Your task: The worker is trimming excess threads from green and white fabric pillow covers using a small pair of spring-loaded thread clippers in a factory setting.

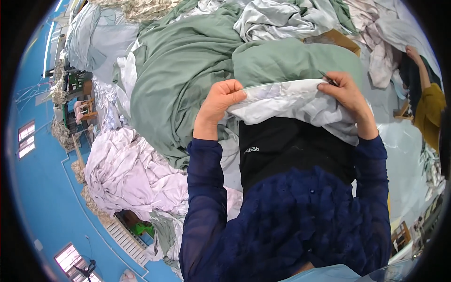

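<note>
My left hand point(217, 104) pinches one end of a folded hem on a white cloth point(286, 101), thumb on top. The other end of this hem is gripped by my right hand point(348, 96), so the edge is stretched between the two. A small dark pointed tool point(329, 79), perhaps thread snips, sticks out of my right hand; most of it is hidden by the fingers. The white cloth hangs in creases over my black apron point(291, 141). Just beyond the hem lies a smooth green cloth point(296, 61); whether it joins the white one, I cannot tell.
A large green fabric heap point(183, 84) rises at the left, with a pale pink pile point(131, 174) nearer. Grey-white cloth point(282, 21) and a brown cardboard box point(333, 41) are at the back. At far right another person's arm point(425, 77) reaches to fabric.
</note>
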Demonstrator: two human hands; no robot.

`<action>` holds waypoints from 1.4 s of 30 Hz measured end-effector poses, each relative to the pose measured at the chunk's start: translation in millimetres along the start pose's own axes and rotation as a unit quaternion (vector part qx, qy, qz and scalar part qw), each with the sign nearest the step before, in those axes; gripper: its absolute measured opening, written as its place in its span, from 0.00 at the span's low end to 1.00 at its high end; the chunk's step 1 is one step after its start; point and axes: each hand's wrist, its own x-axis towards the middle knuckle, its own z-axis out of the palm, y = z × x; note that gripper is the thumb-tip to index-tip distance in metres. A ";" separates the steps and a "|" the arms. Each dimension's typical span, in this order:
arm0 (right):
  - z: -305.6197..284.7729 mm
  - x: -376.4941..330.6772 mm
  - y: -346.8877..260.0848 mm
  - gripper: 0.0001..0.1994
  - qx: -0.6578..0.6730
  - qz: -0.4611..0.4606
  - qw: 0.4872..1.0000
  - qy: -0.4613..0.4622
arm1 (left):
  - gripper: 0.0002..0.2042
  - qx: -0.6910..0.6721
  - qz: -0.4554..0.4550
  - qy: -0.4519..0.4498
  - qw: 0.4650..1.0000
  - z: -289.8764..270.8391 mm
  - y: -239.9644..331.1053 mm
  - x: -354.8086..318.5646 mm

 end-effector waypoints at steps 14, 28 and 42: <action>-115.7 -80.3 -36.0 0.06 -0.071 -0.018 0.982 0.172 | 0.05 0.211 0.014 0.022 0.977 -6.8 25.0 -11.4; -156.4 -83.9 16.3 0.08 -0.037 0.074 0.973 0.216 | 0.02 0.125 0.000 0.061 0.990 -40.3 -17.8 33.7; -159.4 -57.1 38.8 0.08 -0.064 0.104 0.965 0.231 | 0.03 0.062 0.012 0.142 0.988 -62.9 -32.1 33.9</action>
